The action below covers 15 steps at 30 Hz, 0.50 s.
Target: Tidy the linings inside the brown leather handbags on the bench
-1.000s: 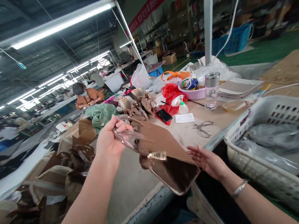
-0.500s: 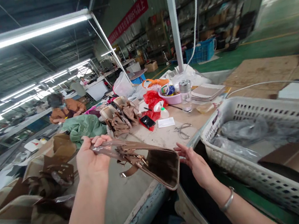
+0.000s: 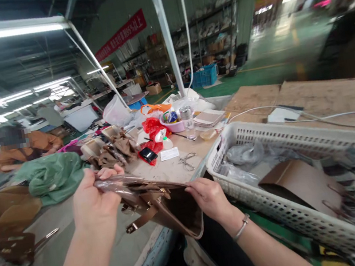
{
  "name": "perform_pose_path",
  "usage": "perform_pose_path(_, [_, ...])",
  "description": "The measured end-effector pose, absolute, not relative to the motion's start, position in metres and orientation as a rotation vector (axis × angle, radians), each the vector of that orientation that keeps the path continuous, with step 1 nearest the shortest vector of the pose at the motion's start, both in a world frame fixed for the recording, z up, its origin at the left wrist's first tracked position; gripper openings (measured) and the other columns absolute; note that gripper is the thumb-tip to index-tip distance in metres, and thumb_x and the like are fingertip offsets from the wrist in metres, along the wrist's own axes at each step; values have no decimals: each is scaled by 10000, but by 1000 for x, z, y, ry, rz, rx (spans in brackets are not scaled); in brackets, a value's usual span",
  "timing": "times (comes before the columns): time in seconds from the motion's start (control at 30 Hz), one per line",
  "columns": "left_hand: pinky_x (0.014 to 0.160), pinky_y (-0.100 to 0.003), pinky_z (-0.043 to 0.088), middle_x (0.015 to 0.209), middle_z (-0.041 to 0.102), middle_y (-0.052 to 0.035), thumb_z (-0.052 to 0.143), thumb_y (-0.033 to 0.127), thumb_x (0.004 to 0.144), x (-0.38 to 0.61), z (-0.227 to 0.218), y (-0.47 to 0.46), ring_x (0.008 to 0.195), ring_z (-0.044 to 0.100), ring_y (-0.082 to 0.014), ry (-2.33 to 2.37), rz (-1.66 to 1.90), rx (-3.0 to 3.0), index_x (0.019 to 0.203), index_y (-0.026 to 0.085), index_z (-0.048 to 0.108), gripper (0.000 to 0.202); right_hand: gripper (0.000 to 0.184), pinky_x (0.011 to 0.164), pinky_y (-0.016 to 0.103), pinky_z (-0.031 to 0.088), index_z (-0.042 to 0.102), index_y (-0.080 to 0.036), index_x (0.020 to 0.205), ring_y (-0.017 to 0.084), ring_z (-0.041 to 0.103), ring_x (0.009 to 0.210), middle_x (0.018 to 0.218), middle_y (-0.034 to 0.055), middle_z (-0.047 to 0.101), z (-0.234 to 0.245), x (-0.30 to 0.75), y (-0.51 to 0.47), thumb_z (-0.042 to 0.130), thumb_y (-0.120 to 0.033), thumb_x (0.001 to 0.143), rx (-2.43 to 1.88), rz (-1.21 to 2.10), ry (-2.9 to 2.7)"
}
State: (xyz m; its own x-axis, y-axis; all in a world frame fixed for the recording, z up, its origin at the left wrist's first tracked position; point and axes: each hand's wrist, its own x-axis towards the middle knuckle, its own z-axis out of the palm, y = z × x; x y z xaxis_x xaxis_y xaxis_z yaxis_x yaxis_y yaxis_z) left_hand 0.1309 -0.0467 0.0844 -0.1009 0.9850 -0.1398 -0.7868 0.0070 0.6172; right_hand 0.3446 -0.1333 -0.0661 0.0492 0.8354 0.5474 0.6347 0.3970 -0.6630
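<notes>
A brown handbag (image 3: 156, 201) hangs tilted between my hands over the table's front edge, its dark mouth facing right. My left hand (image 3: 95, 200) is closed round the plastic-wrapped handle. At the opening's upper rim, my right hand (image 3: 209, 195) pinches the bag's edge between thumb and fingers. Gold-coloured fittings and a loose strap show on the bag's side. To the right, a white plastic basket (image 3: 262, 200) holds a brown bag piece (image 3: 307, 184) and clear plastic wrapping. Scissors (image 3: 188, 162) lie on the table beyond the bag.
Farther back on the table are a glass jar (image 3: 188, 124), a white card (image 3: 169, 154), a black item (image 3: 148, 154) and a small bottle (image 3: 166, 140). Green cloth (image 3: 56, 174) and more brown bags (image 3: 7, 250) lie left. A person (image 3: 26, 145) sits beyond. A metal post (image 3: 166, 36) rises behind.
My right hand has gone from open fingers beside the bag to gripping its rim. The view has swung right, showing more of the basket. My left hand keeps the handle.
</notes>
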Motion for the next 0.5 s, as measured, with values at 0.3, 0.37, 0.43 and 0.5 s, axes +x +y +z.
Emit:
perform_pose_path(0.3, [727, -340, 572, 579, 485, 51, 361, 285, 898, 176, 71, -31, 407, 456, -71, 620, 1377, 568, 747, 217, 403, 171, 333, 654, 254, 433, 601, -196, 1008, 148, 563, 717, 791, 52, 624, -76, 374, -160, 326, -355, 907, -1504, 144, -1706])
perform_pose_path(0.37, [714, -339, 570, 568, 471, 47, 372, 287, 896, 198, 74, -36, 403, 438, -59, 604, 1373, 589, 729, 199, 411, 192, 385, 685, 274, 437, 519, -184, 1159, 174, 566, 787, 880, 79, 627, -75, 381, -166, 393, -411, 876, -1527, 85, -1700])
perform_pose_path(0.43, [719, -334, 563, 563, 464, 46, 392, 269, 891, 221, 78, -43, 417, 439, -51, 560, 1341, 623, 721, 187, 426, 192, 354, 666, 275, 429, 560, -182, 1083, 176, 563, 764, 833, 79, 624, -74, 387, -170, 418, -422, 864, -1562, 12, -1707])
perform_pose_path(0.5, [706, -321, 559, 551, 458, 45, 397, 248, 889, 242, 82, -48, 423, 442, -47, 528, 1292, 642, 707, 178, 439, 200, 295, 622, 261, 405, 611, -183, 871, 154, 550, 685, 732, 60, 605, -76, 395, -172, 387, -376, 885, -1605, -50, -1711])
